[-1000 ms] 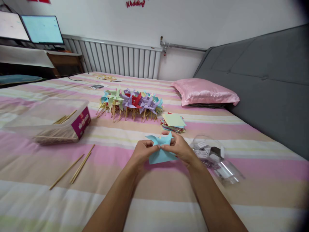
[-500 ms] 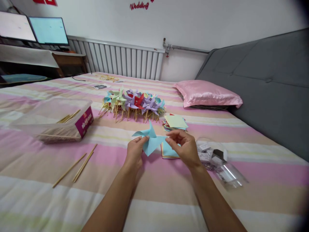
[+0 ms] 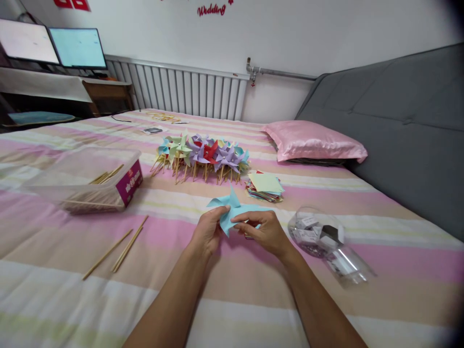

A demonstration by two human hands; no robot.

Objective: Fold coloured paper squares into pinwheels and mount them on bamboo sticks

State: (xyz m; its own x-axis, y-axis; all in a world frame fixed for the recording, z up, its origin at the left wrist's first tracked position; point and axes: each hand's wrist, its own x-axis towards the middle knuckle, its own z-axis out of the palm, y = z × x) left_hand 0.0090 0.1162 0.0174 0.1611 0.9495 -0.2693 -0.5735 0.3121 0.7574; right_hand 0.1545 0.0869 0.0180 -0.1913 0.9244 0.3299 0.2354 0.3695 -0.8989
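A light blue paper pinwheel (image 3: 226, 223) with curved blades is held above the bed. My left hand (image 3: 207, 231) grips it near its centre, thumb on top. From the other side my right hand (image 3: 267, 229) pinches the pinwheel's lower right edge between thumb and fingers. Beneath that hand, a small pile of coloured paper squares (image 3: 248, 237) is mostly hidden. Just beyond the hands lies a taller stack of paper squares (image 3: 266, 183), a pale yellow one uppermost.
Finished pinwheels on sticks (image 3: 206, 157) stand bunched farther back. At left are a clear plastic box (image 3: 87, 157) of sticks and several loose sticks (image 3: 127, 249). Right of my hands sits an open clear container (image 3: 315, 237) with small items. A pink pillow (image 3: 313, 140) lies by the headboard.
My right hand has moved left from the pinwheel's right tip to its lower edge near the centre. The pinwheel and my left hand have shifted slightly right and down.
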